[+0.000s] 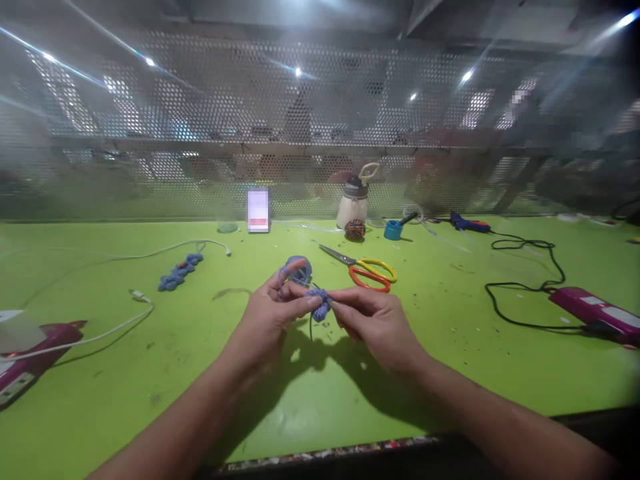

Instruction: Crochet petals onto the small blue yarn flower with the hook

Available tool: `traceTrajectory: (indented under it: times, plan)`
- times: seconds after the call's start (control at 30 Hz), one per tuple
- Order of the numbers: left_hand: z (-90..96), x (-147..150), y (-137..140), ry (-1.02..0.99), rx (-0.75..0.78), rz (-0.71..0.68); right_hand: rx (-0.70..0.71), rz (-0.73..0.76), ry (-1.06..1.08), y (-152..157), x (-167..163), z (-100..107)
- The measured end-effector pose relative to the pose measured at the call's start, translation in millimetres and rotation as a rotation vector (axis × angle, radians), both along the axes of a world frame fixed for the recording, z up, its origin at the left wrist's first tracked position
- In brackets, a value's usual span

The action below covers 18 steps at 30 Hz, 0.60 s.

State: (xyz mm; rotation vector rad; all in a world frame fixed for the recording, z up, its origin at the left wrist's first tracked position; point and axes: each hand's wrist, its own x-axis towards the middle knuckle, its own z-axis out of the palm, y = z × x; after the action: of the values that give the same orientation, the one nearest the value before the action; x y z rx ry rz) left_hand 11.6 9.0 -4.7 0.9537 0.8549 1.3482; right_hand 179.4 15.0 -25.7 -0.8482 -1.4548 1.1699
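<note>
Blue-violet yarn, worked into a small crocheted piece, sits between the two hands above the middle of the desk. The left hand has its thumb and fingers closed on the piece's left side, while its index finger stands raised with a yarn loop around it. The right hand brings thumb and index finger together in a tight pinch at the piece's right edge; whether they also grip a hook, I cannot tell. A thin dark strand hangs below the piece.

Just behind the left fingers lies a yarn ball of similar blue. Beyond the right hand are scissors, blades apart, one handle yellow and the other red-orange. Farther back, a multicoloured ball rests in front of a bottle with a dark lid, and a turquoise holder stands to their right. A phone with a blurred screen is upright to their left. Nearer on the left lies a blue crocheted strip beside a white cable. Far right are a blue glue gun and a purple power strip. A perforated metal screen rises behind the desk.
</note>
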Motion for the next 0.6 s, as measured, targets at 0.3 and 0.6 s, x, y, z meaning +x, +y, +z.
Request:
traceTrajectory:
  times: [0.3, 0.6]
  plan:
    - [3.8, -11, 0, 0.145, 0.128, 0.035, 0.8, -0.083, -0.575, 9, 20, 0]
    - [4.3, -18, 5, 0.127, 0.062, -0.025, 0.765, 0.002, -0.657, 4, 24, 9]
